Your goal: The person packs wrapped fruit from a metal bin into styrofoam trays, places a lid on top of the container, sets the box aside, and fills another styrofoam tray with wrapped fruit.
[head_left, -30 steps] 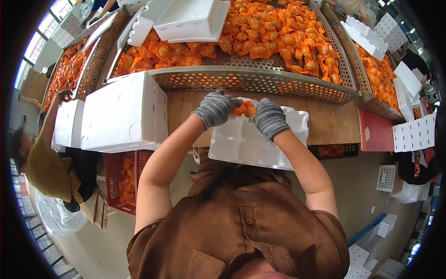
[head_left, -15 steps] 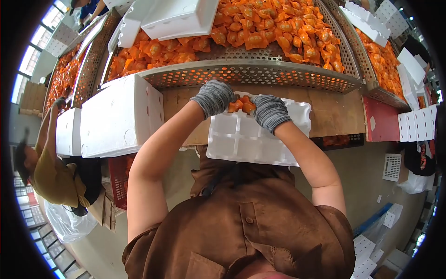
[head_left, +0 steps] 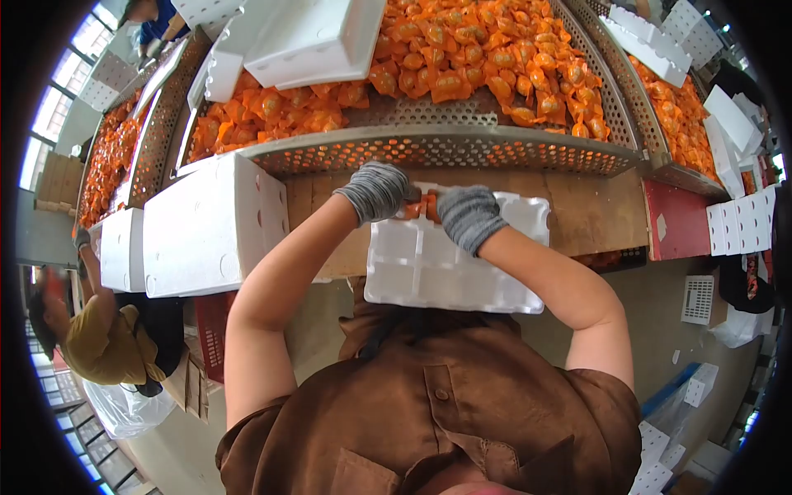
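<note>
A white foam tray [head_left: 454,276] with square compartments lies at the table's front edge. Between my hands, at the tray's far side, are orange-wrapped pieces [head_left: 421,208]. My left hand [head_left: 378,193], in a grey glove, has its fingers curled at the left side of these pieces. On their right, my gloved right hand [head_left: 470,218] bends over the tray with its fingers pressed together against the orange wrapping. The fingertips of both hands are partly hidden.
Beyond the table [head_left: 594,210] is a perforated metal bin [head_left: 462,150] of orange-wrapped pieces, with a white foam box [head_left: 318,45] on them. White foam boxes [head_left: 194,231] stand at left, near another person [head_left: 103,342]. A red board [head_left: 676,221] is at right.
The view has shifted slightly. My hands have stayed close together at the tray's far side, and the orange pieces between them now sit lower and are more covered by my right hand.
</note>
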A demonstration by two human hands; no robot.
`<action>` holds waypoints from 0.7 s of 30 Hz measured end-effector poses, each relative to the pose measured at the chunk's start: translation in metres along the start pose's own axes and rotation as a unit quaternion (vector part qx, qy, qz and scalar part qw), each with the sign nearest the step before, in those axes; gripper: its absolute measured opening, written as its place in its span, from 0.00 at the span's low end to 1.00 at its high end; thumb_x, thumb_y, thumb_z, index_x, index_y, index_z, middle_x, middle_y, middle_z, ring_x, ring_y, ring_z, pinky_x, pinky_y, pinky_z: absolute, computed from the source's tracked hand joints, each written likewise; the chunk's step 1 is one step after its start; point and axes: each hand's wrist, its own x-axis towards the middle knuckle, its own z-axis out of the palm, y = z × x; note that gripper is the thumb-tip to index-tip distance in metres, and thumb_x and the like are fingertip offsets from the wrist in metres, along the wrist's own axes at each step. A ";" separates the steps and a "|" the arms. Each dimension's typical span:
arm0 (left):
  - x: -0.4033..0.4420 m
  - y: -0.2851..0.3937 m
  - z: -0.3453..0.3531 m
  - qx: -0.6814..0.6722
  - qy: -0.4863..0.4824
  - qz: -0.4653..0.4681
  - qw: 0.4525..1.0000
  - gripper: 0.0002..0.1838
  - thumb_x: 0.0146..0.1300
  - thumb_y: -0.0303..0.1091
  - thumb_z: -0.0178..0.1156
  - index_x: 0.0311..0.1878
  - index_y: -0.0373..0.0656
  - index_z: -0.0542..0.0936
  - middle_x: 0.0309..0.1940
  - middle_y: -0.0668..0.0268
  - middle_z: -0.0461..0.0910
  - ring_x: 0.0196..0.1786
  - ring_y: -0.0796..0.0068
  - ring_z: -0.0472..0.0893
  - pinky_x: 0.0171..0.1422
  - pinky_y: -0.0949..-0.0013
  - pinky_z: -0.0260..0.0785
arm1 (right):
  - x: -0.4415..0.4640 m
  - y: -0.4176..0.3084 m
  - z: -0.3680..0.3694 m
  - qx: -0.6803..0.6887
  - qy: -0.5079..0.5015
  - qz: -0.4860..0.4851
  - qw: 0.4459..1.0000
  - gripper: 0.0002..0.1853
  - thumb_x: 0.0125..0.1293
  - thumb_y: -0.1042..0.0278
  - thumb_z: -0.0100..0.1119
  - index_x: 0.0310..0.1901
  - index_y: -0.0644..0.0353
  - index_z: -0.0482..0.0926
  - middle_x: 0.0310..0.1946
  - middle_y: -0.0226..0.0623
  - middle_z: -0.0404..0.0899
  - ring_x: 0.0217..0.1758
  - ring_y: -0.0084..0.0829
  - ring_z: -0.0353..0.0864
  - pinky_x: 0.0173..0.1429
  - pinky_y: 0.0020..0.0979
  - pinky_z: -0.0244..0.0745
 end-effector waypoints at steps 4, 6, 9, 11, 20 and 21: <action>0.005 -0.031 -0.025 -0.330 0.110 0.049 0.936 0.12 0.54 0.33 0.64 0.44 0.47 0.83 0.35 0.60 0.84 0.39 0.65 0.82 0.46 0.64 0.73 | -0.006 0.027 -0.007 0.052 0.011 -0.048 0.997 0.14 0.60 0.57 0.51 0.42 0.52 0.82 0.34 0.43 0.82 0.40 0.44 0.81 0.46 0.43 0.75; 0.015 -0.042 -0.036 -0.475 0.185 0.050 0.859 0.12 0.57 0.35 0.63 0.44 0.45 0.83 0.33 0.60 0.84 0.38 0.69 0.82 0.45 0.67 0.73 | -0.004 0.059 -0.021 0.109 0.149 -0.088 0.979 0.16 0.58 0.57 0.54 0.46 0.53 0.80 0.37 0.45 0.81 0.41 0.46 0.80 0.46 0.41 0.75; 0.045 -0.053 -0.065 -0.355 0.273 -0.041 0.893 0.14 0.58 0.39 0.63 0.45 0.43 0.82 0.35 0.62 0.83 0.38 0.71 0.81 0.45 0.69 0.73 | 0.023 0.123 -0.049 0.213 0.344 -0.053 0.913 0.19 0.58 0.55 0.57 0.49 0.54 0.79 0.38 0.45 0.81 0.41 0.43 0.81 0.46 0.40 0.75; 0.083 -0.075 -0.075 -0.381 0.290 -0.078 0.875 0.19 0.57 0.42 0.64 0.49 0.44 0.81 0.42 0.58 0.82 0.43 0.67 0.81 0.48 0.68 0.73 | 0.054 0.166 -0.079 0.256 0.268 0.060 0.927 0.23 0.58 0.53 0.59 0.54 0.54 0.76 0.44 0.44 0.80 0.45 0.40 0.80 0.51 0.40 0.73; 0.211 -0.102 -0.123 -0.045 0.202 -0.193 0.959 0.31 0.58 0.49 0.60 0.63 0.47 0.68 0.55 0.57 0.75 0.58 0.58 0.74 0.60 0.57 0.68 | 0.155 0.217 -0.082 0.089 -0.036 0.192 0.977 0.48 0.55 0.46 0.65 0.71 0.47 0.47 0.69 0.41 0.56 0.70 0.40 0.59 0.71 0.42 0.57; 0.219 -0.096 -0.129 -0.018 0.160 -0.212 0.964 0.32 0.58 0.50 0.60 0.63 0.47 0.68 0.55 0.57 0.75 0.58 0.58 0.74 0.60 0.56 0.68 | 0.157 0.214 -0.076 0.082 -0.057 0.207 0.973 0.49 0.54 0.46 0.66 0.72 0.45 0.46 0.69 0.42 0.57 0.70 0.40 0.60 0.70 0.43 0.58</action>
